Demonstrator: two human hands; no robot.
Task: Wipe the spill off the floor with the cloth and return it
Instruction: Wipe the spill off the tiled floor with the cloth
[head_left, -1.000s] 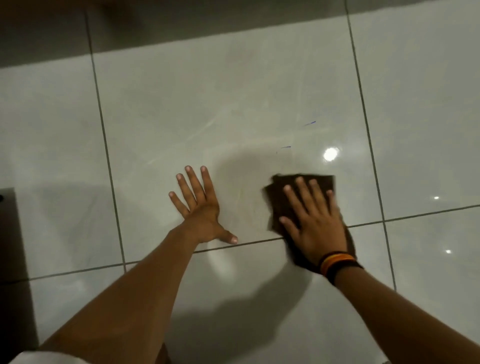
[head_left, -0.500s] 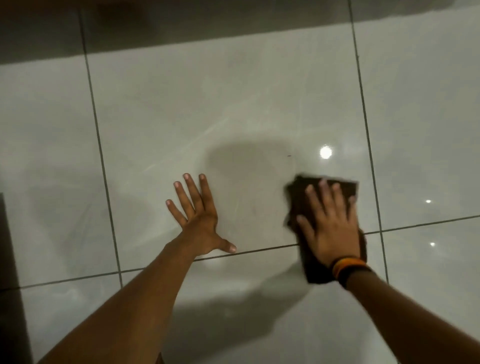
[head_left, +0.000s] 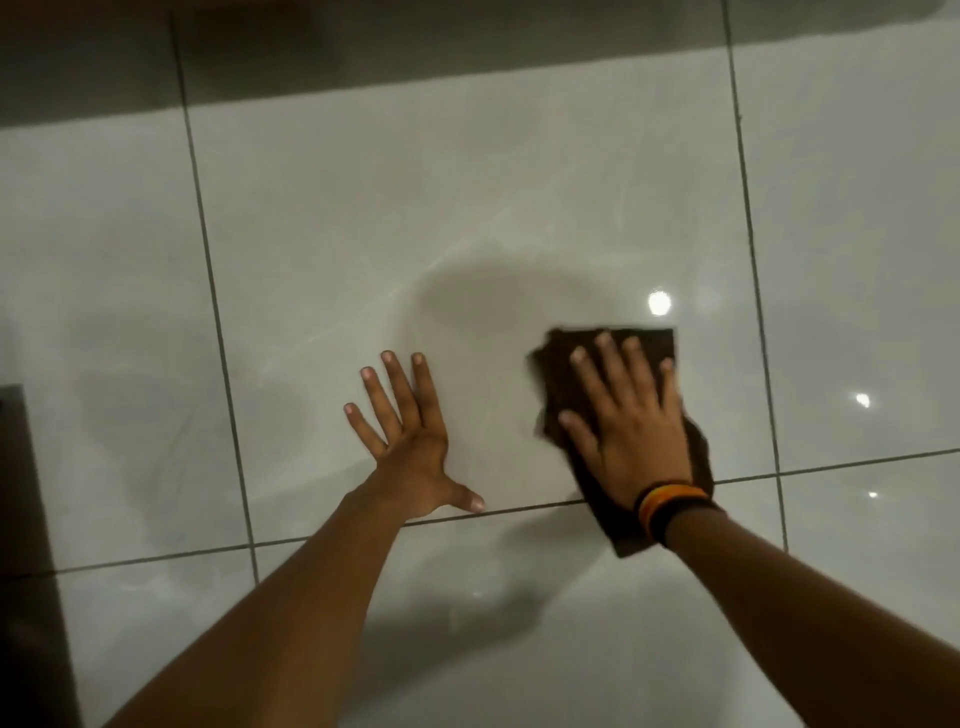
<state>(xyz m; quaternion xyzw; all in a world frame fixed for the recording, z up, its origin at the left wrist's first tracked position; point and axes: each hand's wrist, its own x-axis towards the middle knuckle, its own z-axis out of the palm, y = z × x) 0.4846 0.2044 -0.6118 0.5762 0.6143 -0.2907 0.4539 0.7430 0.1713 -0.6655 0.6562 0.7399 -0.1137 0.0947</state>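
My right hand lies flat, fingers spread, pressing a dark brown cloth onto the glossy light tile floor. The cloth pokes out beyond the fingertips and under the wrist, across a grout line. My left hand rests palm down on the same tile to the left, fingers apart, holding nothing. The two hands are about a hand's width apart. I see no distinct puddle, only faint streaks and a shadow on the tile between and beyond them.
A dark object stands at the left edge of the view. A shaded strip runs along the top. Bright ceiling-light reflections dot the tiles to the right.
My right hand slid the cloth to the right, then back left toward my left hand. The small dark specks beyond the cloth no longer show. My left hand stayed planted.
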